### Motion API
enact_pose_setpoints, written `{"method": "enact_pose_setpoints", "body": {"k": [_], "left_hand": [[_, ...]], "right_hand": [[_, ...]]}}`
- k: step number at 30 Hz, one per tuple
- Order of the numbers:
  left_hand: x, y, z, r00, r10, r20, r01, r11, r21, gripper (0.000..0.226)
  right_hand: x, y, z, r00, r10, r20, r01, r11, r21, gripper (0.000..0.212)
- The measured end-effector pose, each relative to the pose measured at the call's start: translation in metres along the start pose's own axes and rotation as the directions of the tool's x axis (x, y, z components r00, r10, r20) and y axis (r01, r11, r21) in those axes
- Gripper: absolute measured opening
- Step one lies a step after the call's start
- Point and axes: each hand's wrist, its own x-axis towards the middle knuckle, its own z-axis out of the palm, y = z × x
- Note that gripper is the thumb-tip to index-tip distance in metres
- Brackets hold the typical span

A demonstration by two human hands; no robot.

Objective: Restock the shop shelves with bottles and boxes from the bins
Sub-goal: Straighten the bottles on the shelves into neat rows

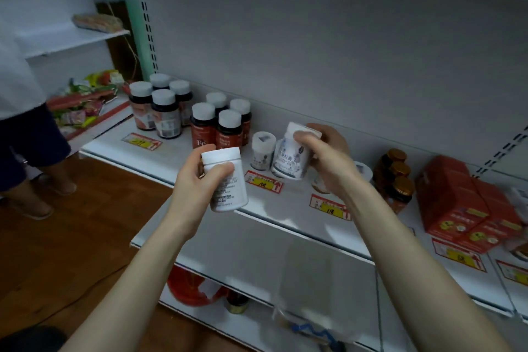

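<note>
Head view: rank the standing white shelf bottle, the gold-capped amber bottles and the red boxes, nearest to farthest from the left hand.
From the left hand:
1. standing white bottle, just to its right on the shelf.
2. amber bottles, farther right.
3. red boxes, far right.

White bottle (227, 180) with black print, dark brown bottles (217, 126) capped grey, red boxes (463, 203), yellow-and-red price tags (264, 181) on the white shelf (177, 157).
</note>
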Motion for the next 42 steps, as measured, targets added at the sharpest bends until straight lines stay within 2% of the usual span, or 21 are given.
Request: {"method": "enact_pose_setpoints", "body": {"k": [4, 6, 9, 12, 16, 19, 21, 26, 29, 31, 34, 42], "left_hand": [[0.024, 0.000, -0.010, 0.996, -0.015, 0.088, 0.015, 1.000, 0.004, 0.036], [0.033, -0.003, -0.012, 0.993, -0.020, 0.117, 0.020, 1.000, -0.003, 0.039], [0.040, -0.005, -0.012, 0.990, -0.023, 0.142, 0.024, 1.000, 0.000, 0.044], [0.048, -0.009, -0.014, 0.988, -0.030, 0.154, 0.030, 1.000, 0.005, 0.048], [0.057, -0.011, -0.017, 0.990, -0.039, 0.138, 0.041, 0.999, -0.013, 0.042], [0.062, -0.009, -0.018, 0.991, -0.031, 0.128, 0.034, 0.999, -0.018, 0.041], [0.066, -0.006, -0.018, 0.992, -0.025, 0.126, 0.027, 1.000, -0.010, 0.036], [0.075, -0.003, -0.015, 0.994, -0.032, 0.106, 0.034, 0.999, -0.024, 0.028], [0.078, -0.005, -0.015, 0.996, -0.049, 0.071, 0.051, 0.998, -0.021, 0.045], [0.080, -0.007, -0.017, 0.997, -0.053, 0.050, 0.053, 0.999, -0.010, 0.054], [0.083, -0.010, -0.017, 0.998, -0.045, 0.033, 0.045, 0.999, 0.002, 0.051], [0.088, -0.016, -0.015, 0.999, -0.053, 0.004, 0.053, 0.999, 0.005, 0.056]], "right_hand": [[0.018, -0.011, 0.003, 0.993, -0.071, -0.099, 0.057, 0.989, -0.139, 0.036], [0.028, -0.011, 0.004, 0.990, -0.082, -0.117, 0.063, 0.985, -0.158, 0.038], [0.041, -0.012, 0.002, 0.992, -0.061, -0.108, 0.042, 0.984, -0.174, 0.021], [0.056, -0.014, 0.001, 0.989, -0.133, -0.068, 0.112, 0.963, -0.245, 0.013], [0.080, -0.012, 0.004, 0.977, -0.201, -0.064, 0.172, 0.934, -0.315, 0.033], [0.102, -0.007, 0.007, 0.975, -0.223, -0.005, 0.206, 0.909, -0.362, 0.050], [0.118, -0.002, 0.010, 0.972, -0.233, 0.040, 0.229, 0.888, -0.399, 0.052], [0.155, 0.012, 0.014, 0.963, -0.147, 0.225, 0.250, 0.803, -0.542, 0.046], [0.170, 0.021, 0.017, 0.946, -0.092, 0.311, 0.264, 0.775, -0.574, 0.042], [0.178, 0.027, 0.019, 0.935, -0.063, 0.348, 0.270, 0.763, -0.587, 0.041], [0.184, 0.037, 0.021, 0.914, -0.021, 0.405, 0.288, 0.736, -0.612, 0.039], [0.187, 0.055, 0.027, 0.895, 0.036, 0.444, 0.255, 0.774, -0.579, 0.037]]}}
